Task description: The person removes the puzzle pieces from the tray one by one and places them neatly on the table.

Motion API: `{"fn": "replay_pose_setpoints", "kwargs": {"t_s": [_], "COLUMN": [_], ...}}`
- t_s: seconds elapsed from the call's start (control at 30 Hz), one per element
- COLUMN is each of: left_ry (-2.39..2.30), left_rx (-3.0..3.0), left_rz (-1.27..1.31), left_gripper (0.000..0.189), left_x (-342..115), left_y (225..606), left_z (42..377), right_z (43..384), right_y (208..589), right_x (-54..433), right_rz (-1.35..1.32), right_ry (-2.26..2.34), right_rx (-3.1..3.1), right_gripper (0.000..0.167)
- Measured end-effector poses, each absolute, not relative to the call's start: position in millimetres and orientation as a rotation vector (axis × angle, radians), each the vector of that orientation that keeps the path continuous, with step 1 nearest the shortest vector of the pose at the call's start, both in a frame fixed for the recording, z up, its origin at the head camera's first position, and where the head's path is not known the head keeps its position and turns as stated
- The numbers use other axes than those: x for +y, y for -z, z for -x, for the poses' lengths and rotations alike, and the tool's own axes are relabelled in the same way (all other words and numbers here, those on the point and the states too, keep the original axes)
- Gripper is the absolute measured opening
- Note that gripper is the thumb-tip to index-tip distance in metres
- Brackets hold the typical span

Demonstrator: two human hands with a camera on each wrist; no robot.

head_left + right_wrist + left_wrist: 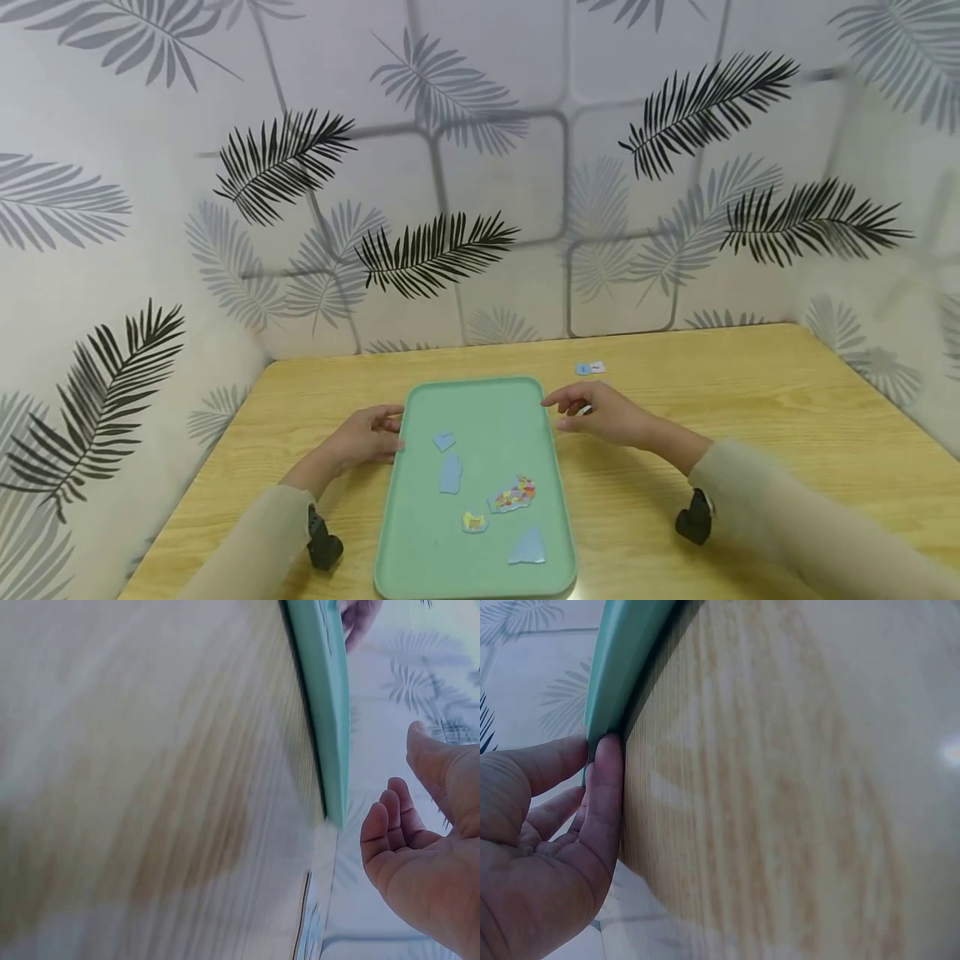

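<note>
A light green tray [487, 417] lies on the wooden table between both hands. My left hand [367, 437] is at its left edge; in the left wrist view the thumb and fingers [604, 772] pinch the rim. My right hand [603, 412] is beside the right edge near the far corner. In the right wrist view this hand [427, 862] stands apart from the tray, fingers loosely bent and holding nothing. On the tray lie flat irregular pieces: a small blue one [444, 441], a longer blue one [451, 473], a multicoloured one [513, 495], a yellow-patterned one [474, 522] and a blue triangular one [528, 547].
Two small flat pieces, one blue [583, 369] and one white [597, 367], lie on the table [697, 375] behind the tray to the right. A small white bit [585, 409] shows behind the right hand's fingers. A leaf-patterned wall [495, 183] rises behind the table.
</note>
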State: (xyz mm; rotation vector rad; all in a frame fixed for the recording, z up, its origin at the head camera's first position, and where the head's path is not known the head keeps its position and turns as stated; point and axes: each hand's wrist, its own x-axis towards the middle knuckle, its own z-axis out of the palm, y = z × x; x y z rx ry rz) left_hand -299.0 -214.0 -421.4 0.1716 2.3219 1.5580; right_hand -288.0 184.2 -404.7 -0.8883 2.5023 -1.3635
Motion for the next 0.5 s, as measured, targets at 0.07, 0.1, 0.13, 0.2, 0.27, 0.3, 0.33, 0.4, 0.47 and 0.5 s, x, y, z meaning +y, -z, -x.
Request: {"fn": "replay_pose_setpoints", "kwargs": {"t_s": [0.07, 0.1, 0.13, 0.2, 0.27, 0.3, 0.33, 0.4, 0.47, 0.5], "left_ry": [-1.558, -1.558, -1.559, -1.557, -1.557, -1.556, -1.555, -1.553, -1.552, -1.553], "left_rx": [2.326, 2.328, 2.330, 2.335, 2.338, 2.338, 2.340, 2.340, 2.340, 2.339], "left_rz": [-0.180, -0.182, -0.184, -0.189, -0.191, -0.190, -0.188, -0.188, -0.188, -0.188], "left_gripper": [0.061, 0.061, 0.061, 0.062, 0.062, 0.062, 0.062, 0.062, 0.062, 0.062], "left_x": [-215, -215, -216, -216, -216, -216, -216, -216, -216, -216], "left_y": [423, 424, 424, 425, 425, 424, 424, 424, 424, 423], "left_z": [299, 299, 299, 299, 299, 299, 299, 299, 299, 299], "right_z": [284, 281, 280, 276, 272, 270, 269, 265, 261, 259], "right_y": [404, 404, 403, 402, 402, 402, 403, 404, 405, 406], "right_x": [178, 175, 172, 166, 160, 157, 155, 150, 146, 144], "right_rz": [0.884, 0.891, 0.893, 0.902, 0.908, 0.913, 0.919, 0.926, 0.947, 0.965], "right_ry": [1.365, 1.365, 1.367, 1.369, 1.361, 1.360, 1.358, 1.336, 1.306, 1.292], "right_rx": [2.479, 2.466, 2.453, 2.427, 2.407, 2.396, 2.383, 2.368, 2.355, 2.347], "right_gripper": [0.034, 0.034, 0.035, 0.035, 0.035, 0.035, 0.035, 0.035, 0.036, 0.037]}}
